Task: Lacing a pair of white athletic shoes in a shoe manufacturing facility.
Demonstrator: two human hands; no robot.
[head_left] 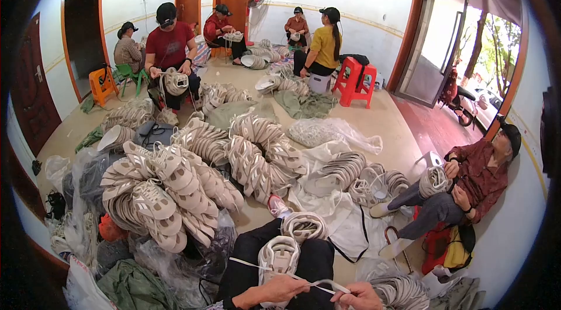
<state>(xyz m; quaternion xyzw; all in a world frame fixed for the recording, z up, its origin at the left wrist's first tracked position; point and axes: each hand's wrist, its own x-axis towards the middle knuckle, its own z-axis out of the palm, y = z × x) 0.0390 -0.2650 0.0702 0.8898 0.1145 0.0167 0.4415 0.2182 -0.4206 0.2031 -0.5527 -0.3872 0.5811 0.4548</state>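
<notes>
A beige and white shoe upper (pixel 279 254) lies across my lap, its toe pointing away from me. Just below it my left hand (pixel 273 290) pinches a flat white shoelace (pixel 323 282). My right hand (pixel 358 297), a little to the right, has its thumb and fingers closed on the same lace. Between the two hands the lace runs in a small loop, and one loose end sticks out left of the upper. Farther out, near my knees, rests a second shoe upper (pixel 304 226) with its opening facing up.
Big piles of nested shoe uppers (pixel 158 193) cover the floor ahead and left, among clear plastic bags. A white sack (pixel 345 225) lies ahead right. At the right a seated co-worker (pixel 476 175) holds an upper; several others sit farther back. A red stool (pixel 355 79) stands near the doorway.
</notes>
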